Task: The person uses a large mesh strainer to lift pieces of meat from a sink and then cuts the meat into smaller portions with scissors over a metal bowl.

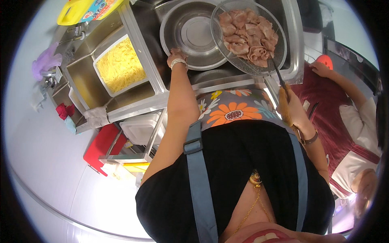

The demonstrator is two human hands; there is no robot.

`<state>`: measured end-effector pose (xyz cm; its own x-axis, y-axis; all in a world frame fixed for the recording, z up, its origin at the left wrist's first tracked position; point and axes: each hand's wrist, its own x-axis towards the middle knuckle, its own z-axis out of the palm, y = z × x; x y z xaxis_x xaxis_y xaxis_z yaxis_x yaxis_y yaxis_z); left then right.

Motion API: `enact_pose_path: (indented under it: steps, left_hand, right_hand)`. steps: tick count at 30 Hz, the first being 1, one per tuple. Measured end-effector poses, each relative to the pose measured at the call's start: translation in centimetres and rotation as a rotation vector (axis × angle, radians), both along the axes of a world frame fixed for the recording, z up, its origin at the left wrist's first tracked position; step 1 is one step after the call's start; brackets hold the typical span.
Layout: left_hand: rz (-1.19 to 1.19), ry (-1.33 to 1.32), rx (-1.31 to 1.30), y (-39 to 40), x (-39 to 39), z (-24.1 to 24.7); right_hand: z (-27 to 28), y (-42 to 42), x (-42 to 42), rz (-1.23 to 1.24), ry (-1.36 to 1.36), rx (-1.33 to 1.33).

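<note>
My left hand (177, 56) is at the near left rim of a wide stainless steel basin (173, 30), its fingers over the edge. The basin looks bare inside. To its right, a round wire-mesh strainer (217, 39) overlaps the basin's rim and holds a heap of pale pink-brown meat slices (249, 35). My right hand (293, 107) is closed around the brown wooden handle (284, 104) of a dark-shafted utensil (277, 70), whose tip reaches the meat. The strainer's metal handle (271, 88) runs beside that hand; whether it is gripped too is unclear.
Left of the basin, a white tub (97, 70) of yellow shreds (120, 65) sits in a steel sink (74, 68). A grey cloth (96, 118) hangs over the sink's front edge. A yellow jug (68, 13) stands behind. On the right is another person in maroon (322, 112).
</note>
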<state>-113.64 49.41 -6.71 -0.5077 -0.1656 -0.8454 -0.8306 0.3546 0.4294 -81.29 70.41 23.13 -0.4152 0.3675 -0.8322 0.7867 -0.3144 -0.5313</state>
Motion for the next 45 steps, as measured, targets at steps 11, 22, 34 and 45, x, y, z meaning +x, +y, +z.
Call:
enact_pose_path:
  steps: [11,22,34,45]
  left_hand:
    - [-0.912,0.631,-0.32,5.4,-4.5,17.4]
    - [-1.556,0.833,-0.763,10.3,-2.2,26.4]
    - [-0.98,0.622,-0.512,5.2,-1.1,21.2]
    - [-0.854,0.587,-0.436,1.4,-0.4,18.2]
  right_hand:
    - [1.1,1.1,1.3,0.135,0.021,0.037]
    - [-2.6,3.9,0.2,0.355,0.107,0.38]
    - [-15.0,9.1,-5.7,0.536,-0.019,0.567]
    - [-19.9,10.0,-5.9,0.692,-0.198,0.768]
